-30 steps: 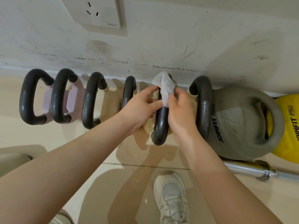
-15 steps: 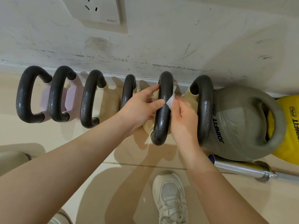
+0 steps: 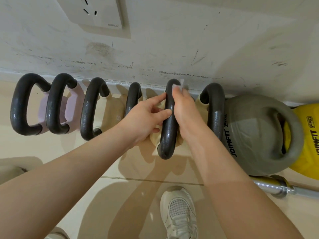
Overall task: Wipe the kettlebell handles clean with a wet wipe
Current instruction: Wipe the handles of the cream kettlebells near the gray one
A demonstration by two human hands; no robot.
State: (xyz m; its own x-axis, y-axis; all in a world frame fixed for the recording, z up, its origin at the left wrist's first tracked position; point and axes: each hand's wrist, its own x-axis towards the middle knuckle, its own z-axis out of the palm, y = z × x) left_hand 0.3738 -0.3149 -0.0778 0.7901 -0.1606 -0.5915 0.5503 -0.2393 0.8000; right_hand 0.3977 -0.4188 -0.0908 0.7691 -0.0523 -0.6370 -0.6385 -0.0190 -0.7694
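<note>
We look down on a row of kettlebells lined up along the base of a scuffed, off-white wall (image 3: pixel 172 45). Their dark handles are thick, rounded loops of cast metal with a slightly pebbled sheen, each standing up from a smooth pastel body.

The handle we are cleaning (image 3: pixel 168 121) is the fifth from the left. Its long axis runs from the wall toward us, the far end curving down by the baseboard and the near end curving down into a cream body (image 3: pixel 155 140).

Our left hand (image 3: pixel 143 118) steadies this handle from its left side, fingertips (image 3: pixel 166 113) touching the bar, the hand loosely curled rather than closed around it.

Our right hand (image 3: pixel 183 107) lies along the handle's right side, fingers pressed to the far curve, pinching the wet wipe (image 3: pixel 179 84) against the metal. Only a small, soft white scrap of the wipe shows beyond the fingers, blurred.

Just right stands another dark handle (image 3: pixel 215 111), then a large matte grey kettlebell (image 3: pixel 255 135) printed JOINFIT PRO, with a glossy yellow kettlebell (image 3: pixel 307 135) behind it. A polished steel bar (image 3: pixel 272 186) lies on the pale tiled floor (image 3: pixel 51 149) near a white mesh sneaker (image 3: pixel 179 213).
</note>
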